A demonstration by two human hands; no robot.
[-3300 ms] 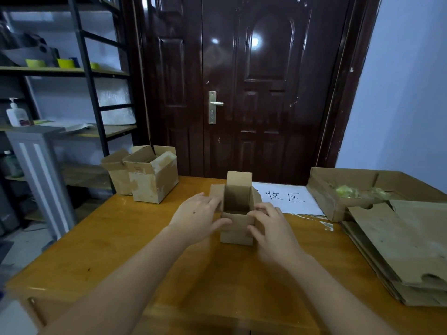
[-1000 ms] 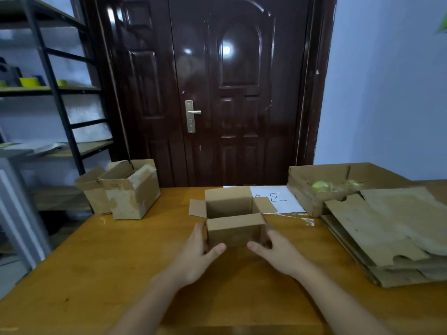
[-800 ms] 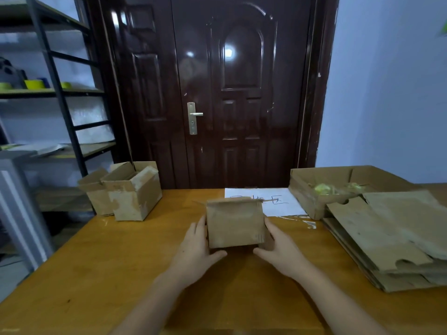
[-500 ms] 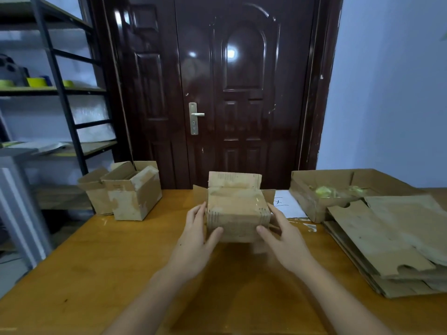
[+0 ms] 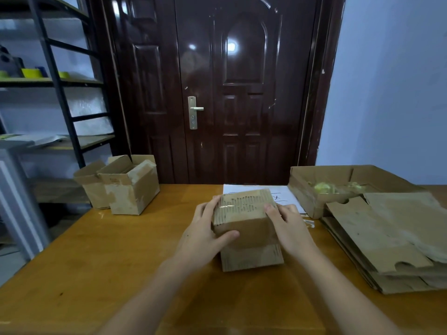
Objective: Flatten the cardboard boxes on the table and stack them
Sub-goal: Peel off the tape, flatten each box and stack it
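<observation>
I hold the small brown taped cardboard box (image 5: 246, 228) upside down at the centre of the wooden surface (image 5: 101, 257), my left hand (image 5: 203, 235) and right hand (image 5: 287, 228) each curled round a side. Next, I judge, the taped seam must split. The flaps underneath are hidden; flattened sheets (image 5: 387, 233) lie at three o'clock.

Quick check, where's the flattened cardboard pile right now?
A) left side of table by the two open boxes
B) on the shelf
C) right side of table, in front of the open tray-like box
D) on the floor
C: the flattened cardboard pile lies at the table's right, in front of the tray-like box.
</observation>
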